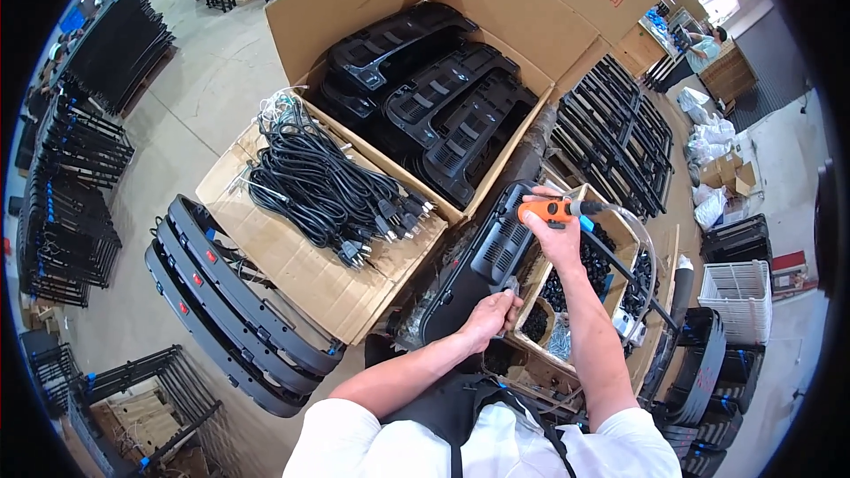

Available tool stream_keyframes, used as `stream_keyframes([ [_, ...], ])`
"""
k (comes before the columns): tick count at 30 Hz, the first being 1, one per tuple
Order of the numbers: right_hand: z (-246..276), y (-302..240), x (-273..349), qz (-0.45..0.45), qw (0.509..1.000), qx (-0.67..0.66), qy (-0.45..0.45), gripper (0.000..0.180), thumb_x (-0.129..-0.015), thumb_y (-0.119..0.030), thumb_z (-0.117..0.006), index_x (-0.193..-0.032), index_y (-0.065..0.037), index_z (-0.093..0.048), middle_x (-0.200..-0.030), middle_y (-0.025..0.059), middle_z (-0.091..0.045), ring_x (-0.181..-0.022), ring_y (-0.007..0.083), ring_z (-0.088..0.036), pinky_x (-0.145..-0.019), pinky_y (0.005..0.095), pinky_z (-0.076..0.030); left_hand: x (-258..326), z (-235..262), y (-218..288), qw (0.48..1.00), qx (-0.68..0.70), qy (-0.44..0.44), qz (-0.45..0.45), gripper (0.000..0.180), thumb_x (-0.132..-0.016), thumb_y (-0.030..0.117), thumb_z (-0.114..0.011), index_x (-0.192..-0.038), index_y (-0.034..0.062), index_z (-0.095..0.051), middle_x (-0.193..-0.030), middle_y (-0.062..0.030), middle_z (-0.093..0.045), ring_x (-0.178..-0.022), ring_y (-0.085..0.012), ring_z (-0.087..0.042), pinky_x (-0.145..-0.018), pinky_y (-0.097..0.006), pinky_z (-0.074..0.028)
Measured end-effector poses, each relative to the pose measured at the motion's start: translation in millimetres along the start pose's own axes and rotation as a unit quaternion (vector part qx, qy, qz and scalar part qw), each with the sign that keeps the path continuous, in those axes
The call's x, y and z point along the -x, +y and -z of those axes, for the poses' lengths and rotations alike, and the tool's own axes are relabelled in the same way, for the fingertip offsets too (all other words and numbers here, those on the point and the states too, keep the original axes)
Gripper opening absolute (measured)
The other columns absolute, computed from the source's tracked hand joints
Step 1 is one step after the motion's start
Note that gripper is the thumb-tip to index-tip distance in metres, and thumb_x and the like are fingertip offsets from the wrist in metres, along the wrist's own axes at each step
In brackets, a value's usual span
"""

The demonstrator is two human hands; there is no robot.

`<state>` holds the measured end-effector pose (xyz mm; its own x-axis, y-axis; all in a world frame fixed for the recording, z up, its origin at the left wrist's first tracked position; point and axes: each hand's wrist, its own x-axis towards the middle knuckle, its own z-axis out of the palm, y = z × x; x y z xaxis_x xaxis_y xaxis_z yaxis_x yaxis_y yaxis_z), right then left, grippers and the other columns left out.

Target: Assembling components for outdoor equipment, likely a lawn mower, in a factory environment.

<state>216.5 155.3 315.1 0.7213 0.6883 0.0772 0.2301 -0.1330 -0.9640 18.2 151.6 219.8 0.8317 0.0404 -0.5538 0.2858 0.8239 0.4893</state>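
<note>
My right hand is wrapped round an orange power screwdriver, held nearly level over the far end of a long black plastic housing. A clear hose runs from the tool's right end. The driver's tip is too small to make out against the housing. At the housing's near right edge, my left hand is closed with its fingers together; what they hold, if anything, is hidden. Close by on the right stands a wooden parts box with small black parts and silver screws.
Ahead, a large open carton holds stacked black plastic covers. Bundled black power cords lie on cardboard to the left, beside curved dark frames. Racks of black frames stand at the right. Another person is far off.
</note>
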Motion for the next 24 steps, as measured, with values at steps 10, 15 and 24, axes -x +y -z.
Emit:
stream_keyframes([
  [10,-4.6,4.1,-17.2,0.0,0.998,0.05,-0.044,0.03,-0.086,-0.016,-0.085,-0.111,-0.005,-0.073,-0.108,0.0043,-0.076,-0.101,0.0136,-0.07,-0.094,0.0308,-0.056,32.9,26.8,-13.7,0.998,0.009,-0.048,-0.043,0.026,-0.115,0.023,-0.052,-0.128,0.0061,-0.067,-0.109,-0.0029,-0.073,-0.09,-0.0109,-0.066,-0.078,-0.026,-0.056],
  [15,-5.5,-4.5,-13.7,-0.009,0.999,0.01,-0.03,0.043,-0.087,-0.01,-0.082,-0.127,-0.004,-0.068,-0.116,0.0084,-0.075,-0.104,0.0168,-0.071,-0.096,0.0326,-0.057,40.2,32.8,-21.5,0.996,0.072,-0.019,-0.057,0.029,-0.115,0.022,-0.052,-0.132,0.0029,-0.063,-0.112,-0.0072,-0.073,-0.092,-0.0137,-0.069,-0.08,-0.028,-0.059],
  [24,10.2,-48.3,119.6,-0.051,0.99,-0.12,-0.054,0.054,-0.087,-0.005,-0.079,-0.136,0.0,-0.06,-0.123,0.0169,-0.075,-0.118,0.0243,-0.07,-0.106,0.0408,-0.055,46.9,45.1,-21.7,0.968,0.239,0.03,-0.075,0.027,-0.112,0.032,-0.058,-0.115,0.0071,-0.068,-0.094,-0.0011,-0.071,-0.079,-0.0129,-0.067,-0.07,-0.027,-0.058],
])
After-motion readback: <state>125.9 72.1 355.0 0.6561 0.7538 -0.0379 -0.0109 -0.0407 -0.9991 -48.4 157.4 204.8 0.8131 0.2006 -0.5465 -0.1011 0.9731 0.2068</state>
